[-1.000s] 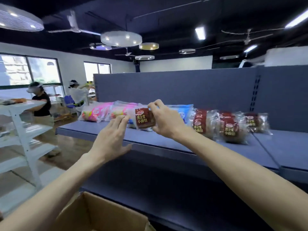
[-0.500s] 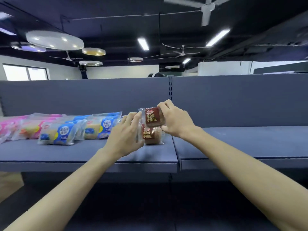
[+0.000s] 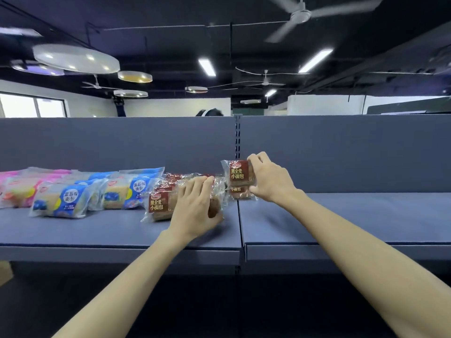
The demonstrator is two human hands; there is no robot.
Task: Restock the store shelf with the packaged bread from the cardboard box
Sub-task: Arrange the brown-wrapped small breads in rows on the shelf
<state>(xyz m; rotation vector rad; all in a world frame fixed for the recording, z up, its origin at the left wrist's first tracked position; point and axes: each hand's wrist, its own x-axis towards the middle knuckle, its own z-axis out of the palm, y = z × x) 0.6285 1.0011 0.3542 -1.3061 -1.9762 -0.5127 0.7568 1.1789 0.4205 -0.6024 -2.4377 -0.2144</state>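
My right hand (image 3: 269, 179) grips a brown-labelled bread pack (image 3: 238, 173) and holds it upright just above another brown pack (image 3: 240, 194) that lies at the joint of the two shelf boards. My left hand (image 3: 195, 208) lies on a row of brown bread packs (image 3: 158, 203) on the dark blue shelf (image 3: 122, 230), fingers curved over the wrappers and thumb at the near end pack. Blue-labelled packs (image 3: 66, 198) and pink packs (image 3: 17, 189) lie further left. A corner of the cardboard box (image 3: 5, 272) shows at the left edge.
The right shelf board (image 3: 353, 215) carries nothing beyond the pack at its left end. A slotted upright (image 3: 238, 140) splits the blue back panel. Behind the panel a person's head (image 3: 210, 112) shows. A lower shelf sits in shadow below.
The view swung right along the shelf. My left hand came down onto the row of brown packs. My right hand kept its pack and stayed over the one at the shelf joint.
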